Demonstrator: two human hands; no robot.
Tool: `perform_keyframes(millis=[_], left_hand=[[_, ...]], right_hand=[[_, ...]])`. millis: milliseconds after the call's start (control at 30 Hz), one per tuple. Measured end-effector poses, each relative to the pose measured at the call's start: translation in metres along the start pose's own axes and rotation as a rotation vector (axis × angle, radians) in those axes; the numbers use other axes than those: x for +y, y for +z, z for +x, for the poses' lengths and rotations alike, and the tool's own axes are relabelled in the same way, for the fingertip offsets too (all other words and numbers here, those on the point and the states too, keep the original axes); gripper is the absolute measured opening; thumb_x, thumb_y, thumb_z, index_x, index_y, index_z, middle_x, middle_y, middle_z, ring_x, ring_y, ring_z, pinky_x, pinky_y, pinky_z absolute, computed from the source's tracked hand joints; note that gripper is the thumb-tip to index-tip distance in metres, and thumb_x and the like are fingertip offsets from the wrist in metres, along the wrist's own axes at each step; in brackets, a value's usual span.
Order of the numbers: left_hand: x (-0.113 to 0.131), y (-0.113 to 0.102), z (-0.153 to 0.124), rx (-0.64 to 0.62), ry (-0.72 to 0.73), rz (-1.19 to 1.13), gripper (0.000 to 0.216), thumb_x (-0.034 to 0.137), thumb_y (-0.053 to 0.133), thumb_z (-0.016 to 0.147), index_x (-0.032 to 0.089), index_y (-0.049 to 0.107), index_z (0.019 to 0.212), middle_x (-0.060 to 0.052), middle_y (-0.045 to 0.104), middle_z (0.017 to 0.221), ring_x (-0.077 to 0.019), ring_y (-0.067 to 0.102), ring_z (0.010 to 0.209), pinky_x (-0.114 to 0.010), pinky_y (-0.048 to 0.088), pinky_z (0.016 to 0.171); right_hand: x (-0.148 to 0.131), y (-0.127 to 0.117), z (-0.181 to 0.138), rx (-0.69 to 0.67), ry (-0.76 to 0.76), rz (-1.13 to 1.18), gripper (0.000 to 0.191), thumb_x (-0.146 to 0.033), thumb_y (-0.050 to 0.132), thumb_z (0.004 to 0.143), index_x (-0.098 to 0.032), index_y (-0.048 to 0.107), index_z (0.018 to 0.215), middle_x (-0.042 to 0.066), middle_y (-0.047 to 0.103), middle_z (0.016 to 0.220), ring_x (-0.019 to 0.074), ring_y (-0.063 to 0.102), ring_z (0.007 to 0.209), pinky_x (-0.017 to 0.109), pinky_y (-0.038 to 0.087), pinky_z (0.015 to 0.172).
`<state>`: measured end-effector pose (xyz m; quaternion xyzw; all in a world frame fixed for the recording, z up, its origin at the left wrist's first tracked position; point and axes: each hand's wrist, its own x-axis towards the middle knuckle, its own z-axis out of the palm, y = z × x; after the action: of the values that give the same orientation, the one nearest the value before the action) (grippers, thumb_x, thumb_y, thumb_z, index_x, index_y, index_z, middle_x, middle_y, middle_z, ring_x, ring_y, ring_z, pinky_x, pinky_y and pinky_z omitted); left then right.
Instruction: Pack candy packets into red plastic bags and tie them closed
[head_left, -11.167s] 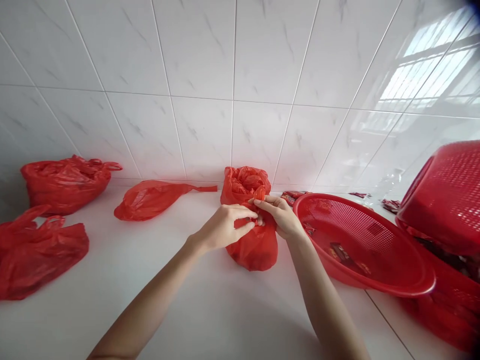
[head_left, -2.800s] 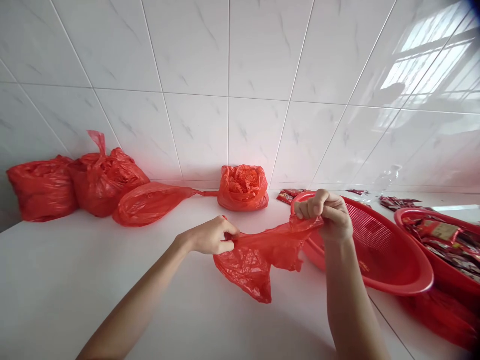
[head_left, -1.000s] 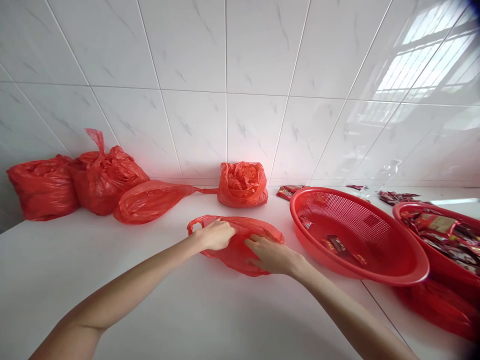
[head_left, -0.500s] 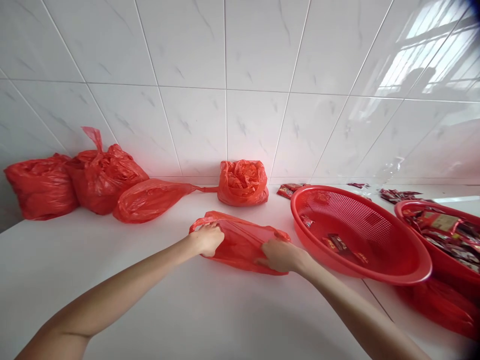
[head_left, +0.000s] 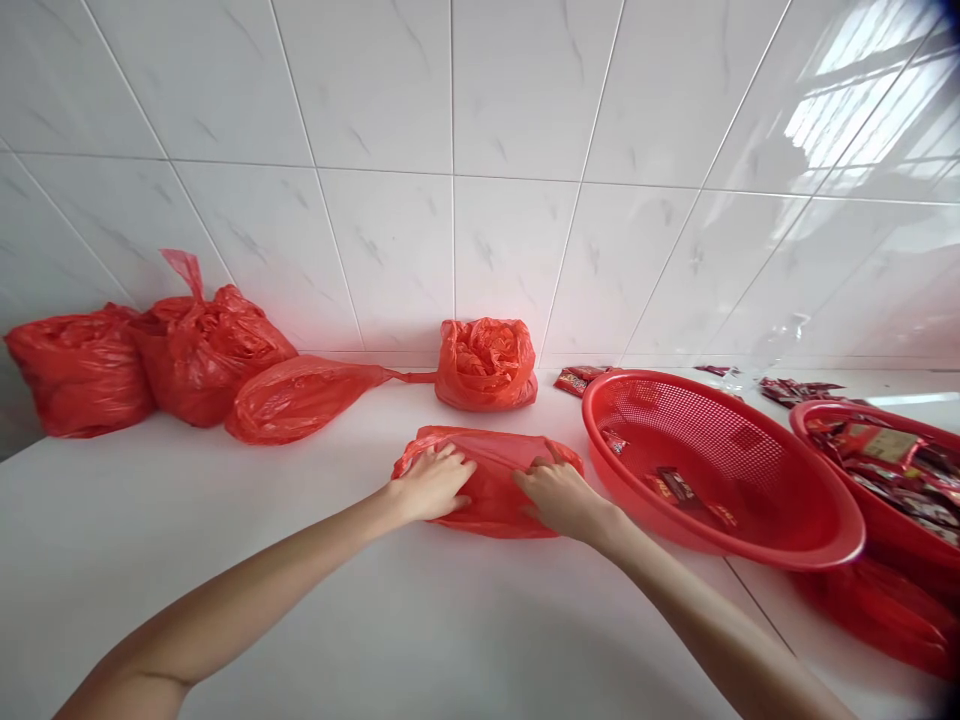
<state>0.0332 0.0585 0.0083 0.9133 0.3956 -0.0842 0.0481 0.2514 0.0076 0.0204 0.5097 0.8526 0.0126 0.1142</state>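
A thin red plastic bag lies in front of me on the white surface, its left and right ends bunched. Fingers spread, my left hand rests on the bag's left part. My right hand touches the right part with its fingers apart and pointing inward. Part of the bag is hidden under both hands. Just behind it, against the wall, stands a packed red bag with a crumpled top.
At right, a red perforated basket tilts, holding a few wrapped snacks. Another red basket beyond it holds many packets. Loose packets lie by the wall. Two full red bags and a flat one are at left.
My left hand has opened from a closed grip and moved slightly right. My right hand has shifted a little left. The bag's left loop has collapsed and the bag looks flatter.
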Motion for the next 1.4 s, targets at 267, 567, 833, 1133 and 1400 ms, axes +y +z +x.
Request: perform_keyframes(millis=[267,567,833,1133,1400], left_hand=[[-0.013,0.009,0.000,-0.129,-0.118,-0.027,0.053,0.055,0.072,0.075,0.013,0.065,0.106,-0.020,0.064,0.120,-0.0358,0.061,0.116,-0.040,0.052,0.088],[0.005,-0.010,-0.012,0.049,0.270,0.033,0.020,0.015,0.050,0.091,0.020,0.068,0.097,-0.007,0.069,0.098,-0.0223,0.064,0.096,-0.036,0.047,0.094],[-0.005,-0.004,-0.016,0.158,0.283,0.117,0.017,0.016,0.056,0.089,0.022,0.069,0.096,-0.007,0.070,0.096,-0.0279,0.052,0.124,-0.059,0.014,0.120],[-0.020,0.000,-0.014,-0.085,0.047,-0.009,0.057,0.040,0.077,0.068,0.023,0.060,0.120,-0.011,0.067,0.120,-0.0350,0.054,0.123,-0.071,0.005,0.115],[-0.010,0.004,-0.013,0.094,0.239,-0.032,0.027,0.022,0.051,0.092,0.027,0.065,0.115,-0.005,0.070,0.111,-0.0267,0.050,0.129,-0.064,0.007,0.119]], right_hand=[[0.008,0.017,0.003,-0.168,0.215,0.014,0.037,-0.024,0.086,0.065,-0.009,0.073,0.097,0.020,0.075,0.093,0.0303,0.073,0.086,0.032,0.054,0.068],[0.002,0.006,-0.004,-0.017,0.042,0.024,0.020,-0.005,0.054,0.086,-0.013,0.067,0.099,0.014,0.073,0.094,0.0251,0.069,0.092,0.033,0.051,0.081],[0.004,0.021,-0.001,-0.032,0.021,0.100,0.030,-0.031,0.071,0.085,-0.011,0.066,0.107,0.018,0.071,0.098,0.0323,0.063,0.113,0.034,0.054,0.082],[0.003,0.020,0.000,-0.122,0.204,0.167,0.067,-0.038,0.080,0.076,-0.005,0.056,0.129,0.021,0.071,0.110,0.0301,0.070,0.100,0.032,0.055,0.079],[-0.001,0.014,0.003,-0.125,0.142,0.163,0.074,-0.033,0.074,0.082,-0.004,0.045,0.144,0.027,0.065,0.121,0.0372,0.050,0.131,0.037,0.054,0.085]])
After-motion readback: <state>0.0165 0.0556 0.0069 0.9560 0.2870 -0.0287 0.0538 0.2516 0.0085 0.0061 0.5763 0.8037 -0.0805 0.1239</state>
